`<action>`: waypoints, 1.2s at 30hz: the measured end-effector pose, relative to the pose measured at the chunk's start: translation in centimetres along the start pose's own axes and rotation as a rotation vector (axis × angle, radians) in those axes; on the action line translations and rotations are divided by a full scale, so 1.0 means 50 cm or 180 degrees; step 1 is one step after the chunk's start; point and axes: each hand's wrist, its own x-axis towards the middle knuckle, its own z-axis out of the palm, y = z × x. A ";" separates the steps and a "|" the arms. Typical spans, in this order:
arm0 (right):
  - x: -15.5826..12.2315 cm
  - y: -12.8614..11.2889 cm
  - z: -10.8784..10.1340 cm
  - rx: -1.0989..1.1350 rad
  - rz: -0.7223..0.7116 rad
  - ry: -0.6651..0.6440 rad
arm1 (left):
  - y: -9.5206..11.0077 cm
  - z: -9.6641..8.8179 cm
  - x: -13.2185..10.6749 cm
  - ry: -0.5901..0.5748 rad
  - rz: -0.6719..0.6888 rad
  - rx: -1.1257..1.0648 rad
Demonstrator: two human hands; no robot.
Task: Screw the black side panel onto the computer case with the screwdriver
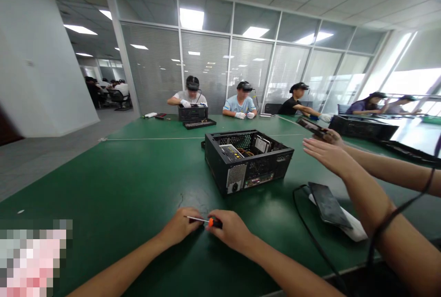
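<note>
My right hand is closed around the orange and black handle of a screwdriver. Its thin metal shaft points left, across the fingers of my left hand. That left hand is curled shut close to the table, with its fingertips near those of the right. Something small and dark shows between the two hands, too little to name. Beyond them stands an open black computer case, its top side uncovered. A power supply, cables and a drive bay are visible inside it.
On the right, a co-worker's hands hold a dark flat part above the green table. A phone lies there on a white object, beside a black cable. Across the table, several people work at other computer cases.
</note>
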 end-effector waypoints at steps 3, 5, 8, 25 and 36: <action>-0.001 0.014 0.011 0.0056 -0.0107 -0.0003 | 0.037 0.036 0.008 0.0122 -0.0460 -0.0631; -0.010 0.023 0.009 0.0069 -0.0081 0.0087 | 0.047 0.055 0.021 0.0210 -0.0764 -0.1132; -0.028 0.032 -0.005 0.0056 -0.0008 0.0206 | 0.051 0.080 0.042 0.0280 -0.1017 -0.1883; -0.180 0.129 -0.152 0.1151 0.1407 0.2048 | 0.244 -0.007 0.347 0.1425 0.0690 0.2299; -0.223 0.147 -0.213 0.1037 0.1522 0.2562 | 0.084 -0.140 0.304 0.1304 0.0733 0.3043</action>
